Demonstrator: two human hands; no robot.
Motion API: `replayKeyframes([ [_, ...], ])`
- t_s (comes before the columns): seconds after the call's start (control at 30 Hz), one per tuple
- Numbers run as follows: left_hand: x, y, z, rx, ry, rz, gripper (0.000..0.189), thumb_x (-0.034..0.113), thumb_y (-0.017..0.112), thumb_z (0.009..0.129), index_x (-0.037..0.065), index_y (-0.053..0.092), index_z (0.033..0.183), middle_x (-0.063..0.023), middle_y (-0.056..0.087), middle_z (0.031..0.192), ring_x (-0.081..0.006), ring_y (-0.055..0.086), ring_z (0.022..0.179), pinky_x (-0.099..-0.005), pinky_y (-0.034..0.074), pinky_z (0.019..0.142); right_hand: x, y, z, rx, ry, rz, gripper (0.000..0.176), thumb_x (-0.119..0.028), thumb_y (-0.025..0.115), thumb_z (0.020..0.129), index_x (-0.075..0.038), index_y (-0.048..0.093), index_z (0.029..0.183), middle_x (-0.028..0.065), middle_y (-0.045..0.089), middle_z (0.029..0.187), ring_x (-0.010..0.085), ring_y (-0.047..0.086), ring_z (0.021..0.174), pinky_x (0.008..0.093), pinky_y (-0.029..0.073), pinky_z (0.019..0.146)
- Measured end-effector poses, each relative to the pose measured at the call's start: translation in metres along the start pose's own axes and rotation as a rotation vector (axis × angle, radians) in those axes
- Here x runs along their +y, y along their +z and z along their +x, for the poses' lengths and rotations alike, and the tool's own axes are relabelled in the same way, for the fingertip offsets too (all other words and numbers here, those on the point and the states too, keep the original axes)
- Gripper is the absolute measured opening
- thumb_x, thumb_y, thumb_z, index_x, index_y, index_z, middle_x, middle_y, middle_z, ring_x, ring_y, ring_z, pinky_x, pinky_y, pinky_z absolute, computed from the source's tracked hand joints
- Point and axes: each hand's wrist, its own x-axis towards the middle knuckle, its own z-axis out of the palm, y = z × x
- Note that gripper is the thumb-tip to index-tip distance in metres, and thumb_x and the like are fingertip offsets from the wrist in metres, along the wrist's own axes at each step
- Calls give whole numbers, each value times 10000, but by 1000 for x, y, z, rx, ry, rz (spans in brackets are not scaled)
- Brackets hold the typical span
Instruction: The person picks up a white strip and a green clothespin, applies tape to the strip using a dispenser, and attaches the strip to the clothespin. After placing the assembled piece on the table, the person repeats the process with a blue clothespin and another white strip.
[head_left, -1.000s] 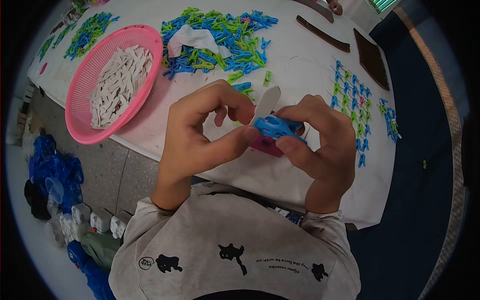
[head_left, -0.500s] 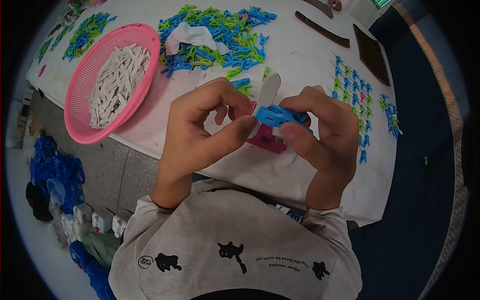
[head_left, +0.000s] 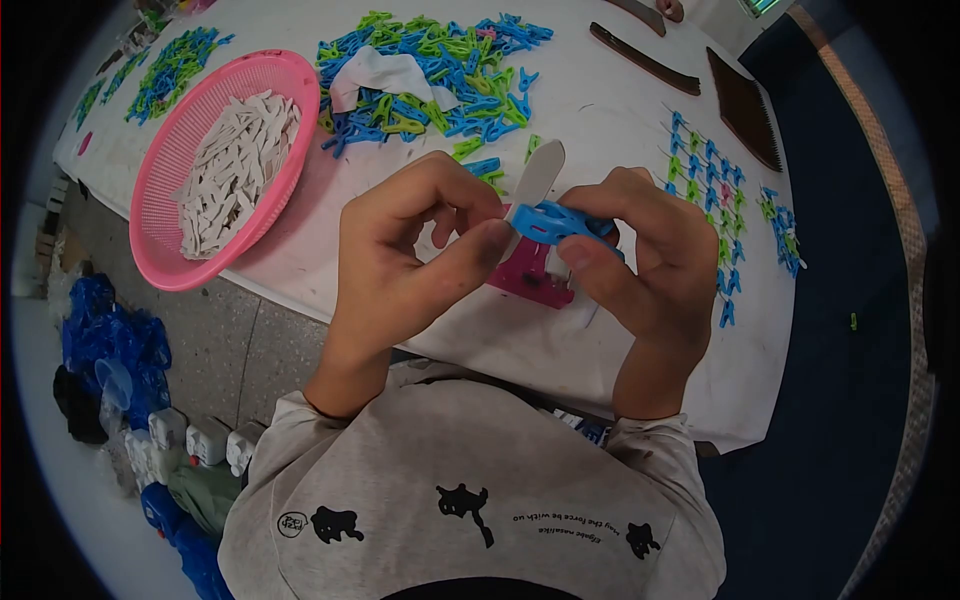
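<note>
Between the thumb and fingers of my right hand (head_left: 645, 245) is a blue plastic clothespin (head_left: 545, 224), its narrow end turned toward my left hand (head_left: 425, 245). My left thumb and forefinger are pinched together at that end; whatever lies between them is too hidden to make out. A flat white strip with a rounded end (head_left: 541, 172) sticks up by the fingertips, partly covered by the clothespin. Below the hands stands a pink device (head_left: 530, 280) on the table, mostly blocked from view.
At the left, a pink basket (head_left: 150, 225) holds many white strips. A heap of blue and green clothespins (head_left: 470, 75) with a white cloth (head_left: 385, 75) lies behind the hands. Rows of clothespins (head_left: 710, 190) and dark curved pieces (head_left: 645, 60) are at the right.
Both hands keep the same grips. The blue clothespin has tilted and shifted very slightly, and the white strip's upper end sits a little further right.
</note>
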Motion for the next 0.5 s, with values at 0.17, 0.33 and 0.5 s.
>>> replayKeyframes([
  [0.17, -2, 1, 1, 7, 23, 10, 101, 15, 720, 777, 20, 633, 829, -12, 630, 810, -53, 467, 687, -211, 352, 600, -1, -3, 1, -18, -5, -26, 252, -189, 799, 737, -43, 723, 928, 50, 662, 713, 140, 578, 578, 274, 433, 674],
  [0.33, -1, 2, 1, 11, 16, 44, 104, 10, 719, 766, 22, 631, 820, -12, 627, 798, -54, 457, 678, -211, 346, 596, -3, -5, 1, -24, -18, -54, 254, -196, 803, 740, -46, 727, 930, 49, 664, 709, 144, 584, 580, 282, 437, 689],
  [0.5, -2, 1, 2, 2, 50, 82, 108, 10, 722, 760, 23, 630, 815, -9, 625, 795, -58, 447, 669, -212, 341, 591, -3, -8, 2, -53, -6, -82, 253, -194, 804, 738, -50, 730, 932, 43, 670, 714, 144, 587, 580, 282, 441, 690],
])
